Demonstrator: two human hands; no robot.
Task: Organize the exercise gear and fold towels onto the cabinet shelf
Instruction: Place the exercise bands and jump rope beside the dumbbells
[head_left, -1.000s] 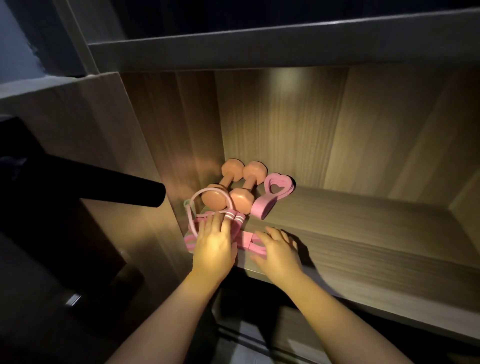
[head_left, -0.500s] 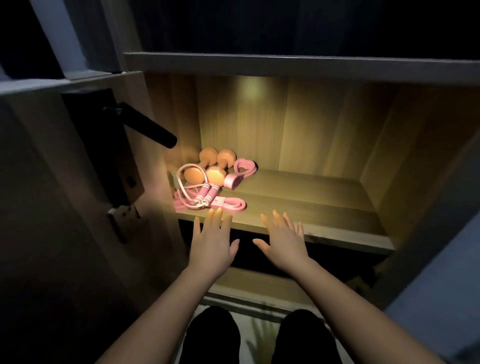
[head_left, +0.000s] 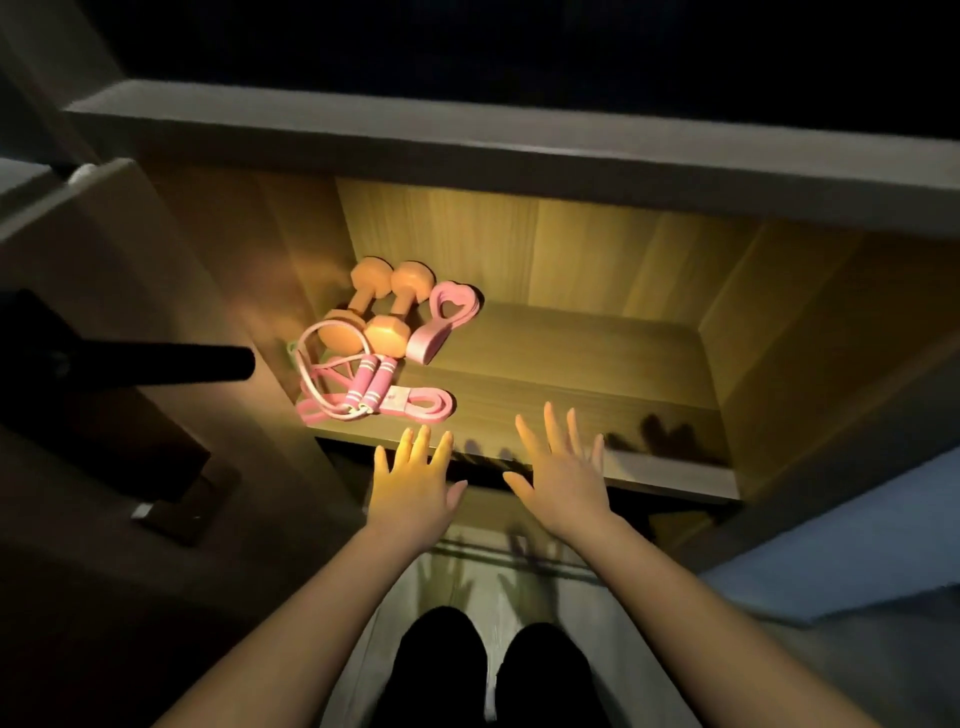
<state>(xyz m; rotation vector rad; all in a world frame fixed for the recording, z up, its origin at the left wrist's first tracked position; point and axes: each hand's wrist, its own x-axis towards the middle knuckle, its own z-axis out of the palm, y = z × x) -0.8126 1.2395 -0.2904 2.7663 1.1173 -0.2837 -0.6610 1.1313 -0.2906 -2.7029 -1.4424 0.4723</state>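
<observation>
The shelf (head_left: 571, 358) of the cabinet (head_left: 519, 150) carries all the gear in its left part. Two orange dumbbells (head_left: 384, 335) lie side by side along the left wall, running front to back. A pink heart loop (head_left: 425, 344) lies just to their right. In front of them sits the rope (head_left: 378, 382), its two striped handles together and its cord looped over the left dumbbell's front head. A flat pink band (head_left: 397, 400) lies by the handles, near the shelf's front edge. A black door handle (head_left: 171, 364) juts in from the left.

A second ago both hands lay on the rope and band. Half a second ago they had drawn back off the shelf, and they are still off it now. The gear lies as it did then.

The left hand (head_left: 413, 486) hovers palm down below the front edge, fingers straight and slightly apart, thumb out, holding nothing. The right hand (head_left: 563, 475) has its fingers spread wide, with the tips in line with the shelf's front. It grips nothing, and finger shadows fall on the shelf edge apart from the fingers.
</observation>
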